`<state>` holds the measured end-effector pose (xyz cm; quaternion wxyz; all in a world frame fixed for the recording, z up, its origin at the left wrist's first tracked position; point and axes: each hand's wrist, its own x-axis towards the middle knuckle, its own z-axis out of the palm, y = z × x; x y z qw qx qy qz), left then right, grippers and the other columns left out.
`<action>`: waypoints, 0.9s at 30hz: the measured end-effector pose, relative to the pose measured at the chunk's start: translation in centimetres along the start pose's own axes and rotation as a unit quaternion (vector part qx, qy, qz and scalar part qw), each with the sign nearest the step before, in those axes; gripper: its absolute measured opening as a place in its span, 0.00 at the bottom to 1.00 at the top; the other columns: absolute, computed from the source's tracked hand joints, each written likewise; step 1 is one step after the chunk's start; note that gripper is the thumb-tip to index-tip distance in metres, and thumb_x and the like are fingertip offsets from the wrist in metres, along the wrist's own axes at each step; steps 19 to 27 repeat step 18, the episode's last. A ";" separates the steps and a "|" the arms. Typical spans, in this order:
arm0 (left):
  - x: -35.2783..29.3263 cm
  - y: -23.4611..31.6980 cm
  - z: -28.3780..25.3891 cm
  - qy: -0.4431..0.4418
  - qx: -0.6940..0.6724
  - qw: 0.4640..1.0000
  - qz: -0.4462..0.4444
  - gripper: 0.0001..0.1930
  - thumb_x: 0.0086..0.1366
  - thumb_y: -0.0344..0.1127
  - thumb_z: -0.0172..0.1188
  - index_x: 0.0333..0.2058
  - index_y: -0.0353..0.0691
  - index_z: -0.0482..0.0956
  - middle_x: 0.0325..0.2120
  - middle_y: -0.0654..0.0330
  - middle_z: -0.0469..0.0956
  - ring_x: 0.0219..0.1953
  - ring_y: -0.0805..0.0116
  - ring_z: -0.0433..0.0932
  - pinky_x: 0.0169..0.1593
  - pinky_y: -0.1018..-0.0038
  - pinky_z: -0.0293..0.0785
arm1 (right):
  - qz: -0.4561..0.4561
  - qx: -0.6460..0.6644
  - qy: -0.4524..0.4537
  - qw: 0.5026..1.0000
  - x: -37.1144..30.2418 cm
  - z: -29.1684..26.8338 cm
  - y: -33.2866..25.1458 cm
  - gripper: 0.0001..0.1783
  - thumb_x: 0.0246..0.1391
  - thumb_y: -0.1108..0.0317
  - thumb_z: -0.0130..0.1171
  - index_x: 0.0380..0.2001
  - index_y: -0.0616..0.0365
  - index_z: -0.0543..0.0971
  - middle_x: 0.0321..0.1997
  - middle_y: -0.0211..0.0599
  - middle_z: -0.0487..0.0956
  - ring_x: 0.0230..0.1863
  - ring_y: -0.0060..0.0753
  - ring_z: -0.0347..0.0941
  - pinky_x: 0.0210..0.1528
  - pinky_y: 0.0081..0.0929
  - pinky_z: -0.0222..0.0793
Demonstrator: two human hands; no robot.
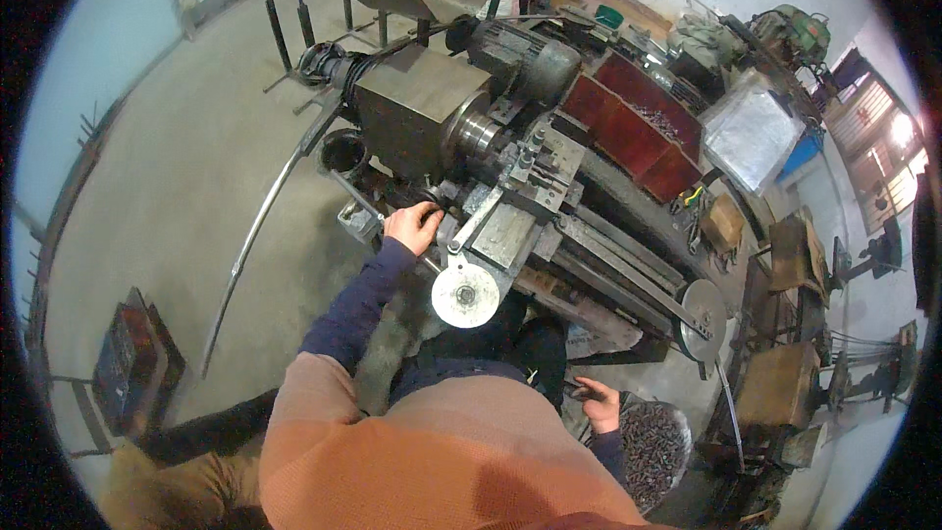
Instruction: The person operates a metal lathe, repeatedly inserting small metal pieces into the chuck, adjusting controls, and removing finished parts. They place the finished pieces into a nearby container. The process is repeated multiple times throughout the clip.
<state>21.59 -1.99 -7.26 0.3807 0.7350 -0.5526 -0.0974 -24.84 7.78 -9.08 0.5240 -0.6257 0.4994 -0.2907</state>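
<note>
A small metal lathe stands in front of me, with a boxy headstock (412,88), a shiny round spindle nose (478,133) and a tool post (540,159). My left hand (414,227) reaches to the front of the machine, below the spindle. Its fingers are closed on a small part that they hide. Beside it are a pale round disc (466,295) and a slanting metal lever (478,226). My right hand (599,406) is low by my right side, fingers curled around something dark. Next to it sits a container full of small metal pieces (655,442).
Behind the lathe are an electric motor (530,61) and a red metal tray (638,128). A long rod lever (265,221) slants down at the left. A larger handwheel (700,322) is at the bed's right end. A dark box (132,363) stands on the floor.
</note>
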 end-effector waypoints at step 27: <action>2.5 2.6 -4.1 -0.154 -0.145 0.976 0.043 0.13 0.58 0.32 0.53 0.37 0.26 0.72 0.26 0.58 0.76 0.28 0.74 0.75 0.32 0.78 0.71 | -0.505 -0.171 0.051 0.845 -7.2 -15.7 -35.0 0.40 0.36 0.42 0.57 0.51 0.54 0.63 0.44 0.41 0.69 0.41 0.33 0.66 0.37 0.34 0.65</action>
